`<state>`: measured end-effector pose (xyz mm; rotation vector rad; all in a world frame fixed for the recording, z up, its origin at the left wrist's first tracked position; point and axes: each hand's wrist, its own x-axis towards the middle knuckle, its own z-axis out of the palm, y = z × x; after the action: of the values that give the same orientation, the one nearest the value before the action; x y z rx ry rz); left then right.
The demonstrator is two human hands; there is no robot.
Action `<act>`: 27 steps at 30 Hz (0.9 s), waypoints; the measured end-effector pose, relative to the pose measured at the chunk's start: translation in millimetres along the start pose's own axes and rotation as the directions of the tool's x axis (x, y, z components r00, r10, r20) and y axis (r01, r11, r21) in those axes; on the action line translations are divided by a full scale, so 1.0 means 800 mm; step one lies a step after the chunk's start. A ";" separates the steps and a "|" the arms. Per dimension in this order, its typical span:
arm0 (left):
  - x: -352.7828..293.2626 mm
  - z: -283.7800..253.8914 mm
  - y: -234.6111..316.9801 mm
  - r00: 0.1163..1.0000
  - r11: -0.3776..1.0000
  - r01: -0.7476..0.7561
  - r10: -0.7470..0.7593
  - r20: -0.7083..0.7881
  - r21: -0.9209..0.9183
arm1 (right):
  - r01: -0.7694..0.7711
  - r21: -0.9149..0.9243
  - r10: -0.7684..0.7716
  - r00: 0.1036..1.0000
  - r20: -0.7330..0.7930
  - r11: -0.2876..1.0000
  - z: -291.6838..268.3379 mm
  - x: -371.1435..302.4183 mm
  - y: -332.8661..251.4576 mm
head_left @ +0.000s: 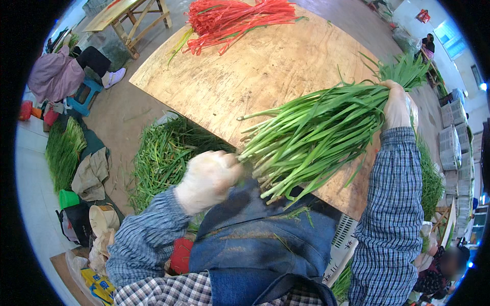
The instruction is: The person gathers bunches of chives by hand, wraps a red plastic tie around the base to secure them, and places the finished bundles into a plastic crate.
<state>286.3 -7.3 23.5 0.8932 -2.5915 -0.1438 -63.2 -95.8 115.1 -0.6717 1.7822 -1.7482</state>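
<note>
We hold the chive bunch [319, 132] over the plywood tabletop's [214, 84] near edge, our right hand [398, 104] wrapped around its leafy end, seemingly freeing its stems for our curled left hand [210, 178], whose hold we cannot tell; red plastic strips [229, 20] lie toward the tabletop's far edge, apparently leaving room.

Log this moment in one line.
right hand: gripping green bunch toward leaf end | left hand: curled, blurred, at stem ends | wooden table: red strips at far side

Head view, as I see it: right hand [399, 106] gripping a green leafy bundle [321, 135]; blurred left hand [210, 178] at its pale stalk ends [263, 172].
</note>
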 end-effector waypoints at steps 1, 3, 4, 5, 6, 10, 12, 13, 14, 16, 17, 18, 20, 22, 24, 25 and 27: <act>-0.022 -0.007 -0.009 0.994 0.998 0.055 -0.057 0.098 0.017 | -0.042 0.031 0.042 0.999 0.013 0.999 0.000 0.011 0.006; -0.081 -0.015 -0.034 0.852 0.955 0.187 -0.274 0.446 0.228 | -0.124 0.093 0.121 0.992 0.036 0.988 0.000 0.041 0.020; -0.086 -0.021 -0.023 0.813 0.932 0.199 -0.330 0.480 0.304 | -0.055 -0.032 0.054 0.998 -0.037 0.998 0.013 0.005 0.006; -0.087 -0.028 -0.016 0.769 0.903 0.205 -0.388 0.508 0.378 | -0.078 -0.035 0.078 0.997 -0.016 0.996 0.012 0.012 0.010; -0.079 -0.031 -0.010 0.856 0.957 0.190 -0.271 0.440 0.220 | -0.102 -0.040 0.102 0.995 0.005 0.994 0.010 0.025 0.018; 0.022 -0.037 0.046 0.998 0.998 -0.066 0.066 0.022 -0.016 | -0.055 -0.054 0.055 0.998 0.007 0.997 -0.002 0.019 0.004; 0.049 -0.019 0.045 0.996 0.996 -0.091 0.091 -0.008 0.016 | -0.039 -0.062 0.039 0.999 -0.004 0.997 0.011 0.009 0.002; 0.052 -0.002 0.045 0.994 0.993 -0.085 0.090 -0.069 0.077 | -0.021 -0.074 0.019 1.000 -0.022 0.997 0.021 -0.011 -0.010; 0.058 0.004 0.042 0.996 0.995 -0.077 0.080 -0.041 0.068 | -0.029 -0.056 0.027 0.999 -0.040 0.998 0.018 -0.009 -0.012; 0.056 0.002 0.040 0.999 0.999 -0.033 0.031 0.034 0.043 | -0.089 0.020 0.090 0.995 -0.041 0.996 0.014 0.020 0.005; 0.048 -0.001 0.037 0.997 1.000 -0.001 -0.001 0.072 0.018 | -0.133 0.071 0.136 0.990 -0.032 0.988 0.016 0.027 0.011; 0.029 -0.003 0.027 0.991 0.997 0.042 -0.034 0.129 -0.064 | -0.093 0.076 0.092 0.996 0.012 0.993 0.013 0.024 0.021; -0.023 -0.024 0.001 0.949 0.993 0.120 -0.118 0.293 0.012 | -0.121 -0.023 0.121 0.992 0.022 0.992 0.017 0.038 0.020; -0.096 -0.024 -0.033 0.777 0.899 0.242 -0.405 0.481 0.366 | -0.156 0.054 0.159 0.986 -0.058 0.986 0.031 0.036 0.004; -0.098 -0.034 -0.021 0.780 0.878 0.247 -0.432 0.454 0.411 | 0.064 -0.540 -0.062 0.998 0.021 0.839 0.019 0.087 0.030; -0.087 -0.043 -0.002 0.891 0.924 0.232 -0.328 0.313 0.305 | 0.236 -0.679 -0.176 0.972 0.158 0.695 0.015 0.108 0.049; -0.026 -0.054 0.042 0.999 1.000 0.017 -0.016 0.050 -0.014 | 0.514 -0.824 -0.391 0.828 0.403 0.239 -0.007 0.154 0.083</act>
<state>299.3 32.9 64.0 0.9169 -2.6264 -0.1910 -154.6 -174.3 43.7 -1.8879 2.5927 -0.7041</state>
